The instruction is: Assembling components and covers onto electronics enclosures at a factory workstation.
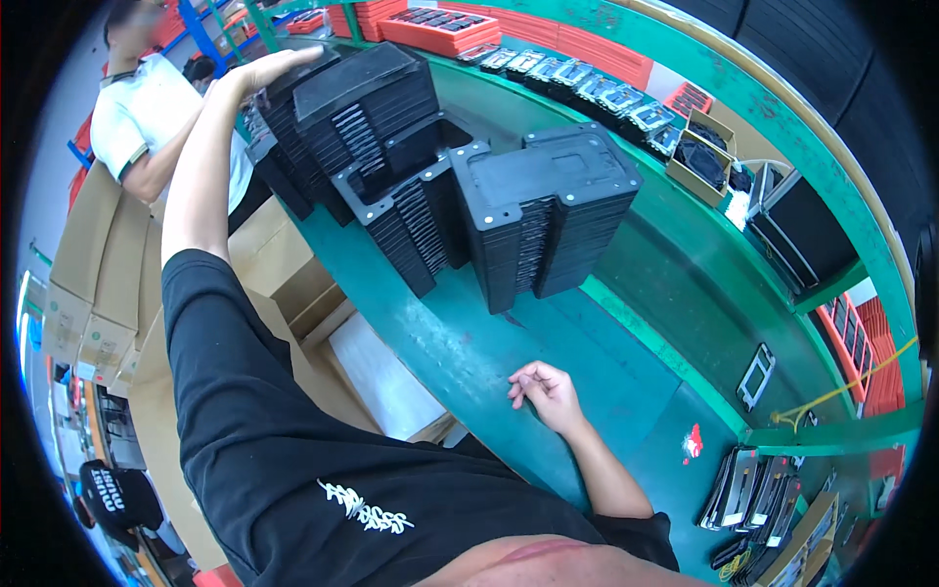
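My left arm stretches far out to the upper left. The flat, outstretched fingers of my left hand (279,68) lie at the top of the farthest stack of black trays (279,122), with nothing seen in them. Beside it stands a tall stack of black plastic trays (362,83). A lower stack with an open-topped tray (406,201) comes nearer, and a neat stack of black trays (548,176) stands to its right. My right hand (548,393) rests on the green table (440,342), fingers curled in, with nothing visible in them.
Cardboard boxes (98,264) stand left of the table, near a person in a white shirt (156,108). Along the green shelf (675,235) lie a row of metal frames (587,78) and red trays (440,34). Packed flat parts (748,489) sit at the lower right.
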`<state>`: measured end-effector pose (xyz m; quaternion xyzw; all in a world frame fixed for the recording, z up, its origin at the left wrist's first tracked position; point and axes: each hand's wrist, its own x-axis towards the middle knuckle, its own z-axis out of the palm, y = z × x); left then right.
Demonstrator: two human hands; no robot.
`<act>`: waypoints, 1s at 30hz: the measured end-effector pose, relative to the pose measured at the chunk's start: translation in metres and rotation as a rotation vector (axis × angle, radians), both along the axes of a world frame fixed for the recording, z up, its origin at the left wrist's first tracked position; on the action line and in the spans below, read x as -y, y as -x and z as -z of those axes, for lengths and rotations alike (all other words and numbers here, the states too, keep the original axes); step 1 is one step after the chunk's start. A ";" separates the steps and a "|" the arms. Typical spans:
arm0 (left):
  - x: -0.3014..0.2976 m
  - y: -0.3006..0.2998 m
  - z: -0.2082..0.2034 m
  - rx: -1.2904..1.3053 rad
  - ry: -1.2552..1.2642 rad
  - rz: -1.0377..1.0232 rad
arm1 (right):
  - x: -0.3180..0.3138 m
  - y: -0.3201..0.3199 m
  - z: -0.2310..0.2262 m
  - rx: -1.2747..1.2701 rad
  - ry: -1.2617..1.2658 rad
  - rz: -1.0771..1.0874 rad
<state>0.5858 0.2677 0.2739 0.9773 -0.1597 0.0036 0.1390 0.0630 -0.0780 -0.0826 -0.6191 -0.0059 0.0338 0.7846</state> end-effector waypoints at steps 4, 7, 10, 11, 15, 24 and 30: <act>0.037 0.006 -0.019 -0.094 0.139 -0.140 | 0.001 0.001 0.002 -0.004 -0.036 -0.015; 0.054 -0.001 -0.019 -0.073 0.052 -0.257 | 0.001 0.002 0.002 -0.005 -0.046 -0.020; 0.066 -0.021 -0.002 -0.065 -0.037 -0.379 | 0.001 0.002 0.001 -0.017 -0.057 -0.025; 0.045 -0.029 0.000 -0.068 -0.041 -0.377 | 0.002 0.002 0.000 -0.022 -0.063 -0.027; 0.000 -0.046 0.001 -0.098 0.042 0.099 | 0.002 -0.001 0.000 -0.025 -0.087 -0.030; -0.005 0.007 -0.010 -0.333 0.064 0.121 | 0.008 -0.002 -0.003 -0.046 -0.090 -0.033; 0.006 -0.004 -0.028 -0.216 -0.358 -0.076 | 0.005 0.000 0.000 -0.032 -0.098 -0.043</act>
